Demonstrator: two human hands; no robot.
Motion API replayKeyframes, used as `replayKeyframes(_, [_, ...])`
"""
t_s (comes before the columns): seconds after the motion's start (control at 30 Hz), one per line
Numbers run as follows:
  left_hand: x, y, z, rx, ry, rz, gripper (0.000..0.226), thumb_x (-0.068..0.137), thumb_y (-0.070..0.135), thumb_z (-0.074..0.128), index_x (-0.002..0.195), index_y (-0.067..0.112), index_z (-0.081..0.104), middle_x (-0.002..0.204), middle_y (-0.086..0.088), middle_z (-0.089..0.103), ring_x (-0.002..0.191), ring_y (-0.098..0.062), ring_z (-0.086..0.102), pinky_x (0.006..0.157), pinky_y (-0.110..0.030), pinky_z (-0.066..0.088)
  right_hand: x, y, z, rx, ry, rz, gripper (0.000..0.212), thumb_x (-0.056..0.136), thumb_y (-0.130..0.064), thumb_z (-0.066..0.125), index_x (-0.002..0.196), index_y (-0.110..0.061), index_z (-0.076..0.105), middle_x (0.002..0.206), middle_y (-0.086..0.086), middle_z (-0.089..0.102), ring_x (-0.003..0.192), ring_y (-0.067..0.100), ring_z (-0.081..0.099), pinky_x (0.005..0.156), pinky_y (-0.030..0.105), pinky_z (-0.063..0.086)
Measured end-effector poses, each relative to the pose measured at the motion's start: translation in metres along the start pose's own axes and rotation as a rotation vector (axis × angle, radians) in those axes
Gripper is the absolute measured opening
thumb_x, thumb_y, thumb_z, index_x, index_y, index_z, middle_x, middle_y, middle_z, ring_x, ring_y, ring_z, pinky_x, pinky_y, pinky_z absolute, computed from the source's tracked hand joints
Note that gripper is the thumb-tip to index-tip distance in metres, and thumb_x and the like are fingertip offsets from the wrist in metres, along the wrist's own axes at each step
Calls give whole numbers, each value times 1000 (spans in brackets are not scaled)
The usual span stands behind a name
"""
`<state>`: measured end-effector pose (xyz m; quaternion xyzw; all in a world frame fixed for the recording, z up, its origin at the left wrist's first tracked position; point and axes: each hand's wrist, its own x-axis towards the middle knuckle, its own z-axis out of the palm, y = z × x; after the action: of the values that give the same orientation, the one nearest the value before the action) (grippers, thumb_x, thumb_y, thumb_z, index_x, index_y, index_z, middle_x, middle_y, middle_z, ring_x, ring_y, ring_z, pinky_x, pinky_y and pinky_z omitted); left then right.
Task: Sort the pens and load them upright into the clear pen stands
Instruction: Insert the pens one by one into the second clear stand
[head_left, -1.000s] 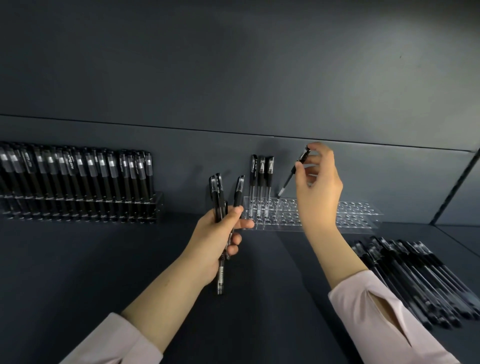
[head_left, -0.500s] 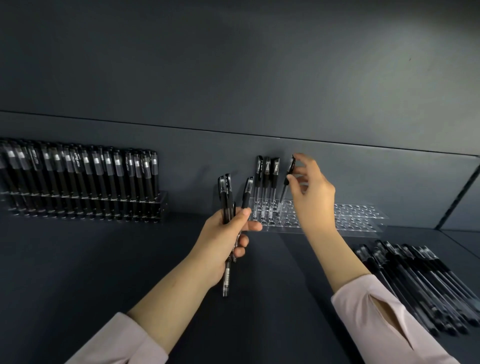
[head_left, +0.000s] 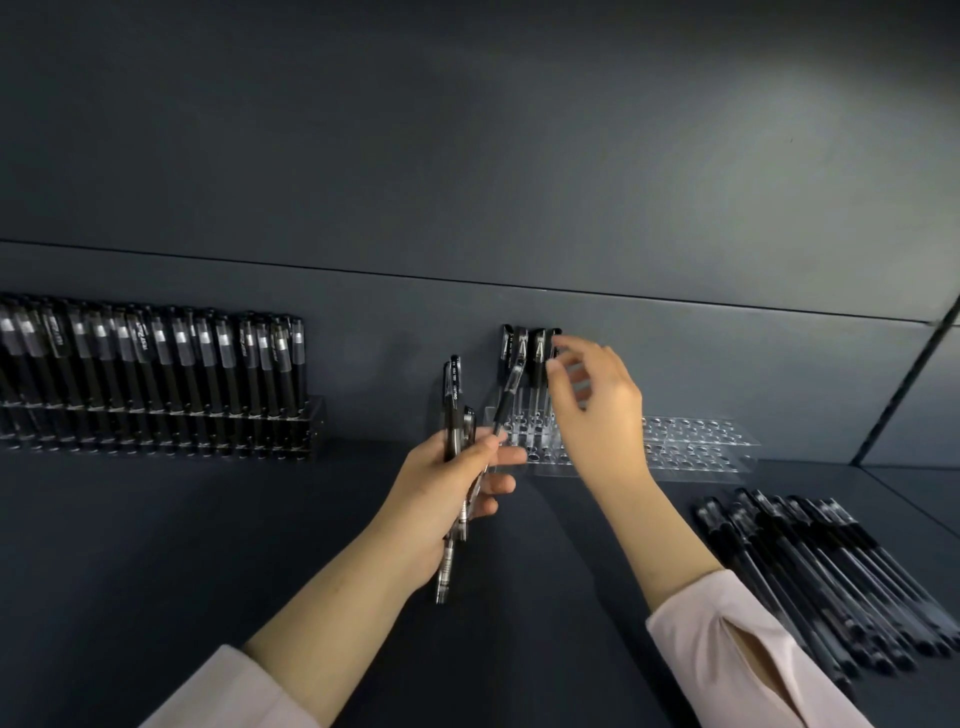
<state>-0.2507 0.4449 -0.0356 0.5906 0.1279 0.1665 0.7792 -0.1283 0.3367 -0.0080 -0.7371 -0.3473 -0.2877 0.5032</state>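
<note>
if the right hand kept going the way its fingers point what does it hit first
Most likely the rightmost of the upright pens in the clear stand: the blurred fingertips of the right hand point up-left, right beside its cap. Depth is unclear, so they may be touching it.

The full stand (head_left: 156, 415) sits back left on the tabletop (head_left: 156, 545). The clear stand (head_left: 696, 441) sits back centre. Loose pens (head_left: 831, 571) lie front right.

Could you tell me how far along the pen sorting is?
Done: left stand looks full; four pens stand in the second stand. In hand: left hand grips several pens; right hand hovers by the fourth. Left: most holes empty, loose pile waiting.
</note>
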Motion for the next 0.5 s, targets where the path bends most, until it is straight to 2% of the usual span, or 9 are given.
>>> replayKeyframes(0.1, [-3, 2, 0, 23, -39, 23, 22, 98, 25, 58, 116, 14, 63, 99, 0, 77, 75, -14, 73, 55, -20, 53, 0, -14, 3, 155, -105, 133, 15, 94, -23, 59, 106, -22, 67, 93, -6, 66, 82, 2, 59, 73, 14, 46])
replayKeyframes(0.23, [-5, 5, -1, 22, -46, 35, 22, 98, 25, 58, 116, 14, 64, 99, -1, 77, 78, -16, 74, 55, -21, 53, -1, -23, 7, 428, -248, 335, 20, 89, -20, 67, 108, -25, 65, 80, -7, 63, 71, 7, 56, 68, 18, 49])
replayKeyframes(0.4, [-4, 4, -2, 39, -87, 40, 22, 97, 28, 59, 115, 17, 65, 101, -1, 76, 81, -18, 74, 58, -21, 53, 0, -20, 4, 594, -311, 499, 28, 86, -13, 70, 109, -24, 57, 76, -6, 66, 61, 10, 60, 62, 20, 51])
replayKeyframes(0.5, [-3, 1, 0, 9, -91, 35, 22, 98, 26, 57, 113, 13, 65, 102, -3, 76, 92, -19, 73, 67, -25, 58, 4, -16, -1, 670, -235, 526, 30, 86, -4, 68, 108, -20, 56, 73, -4, 68, 59, 11, 60, 61, 23, 52])
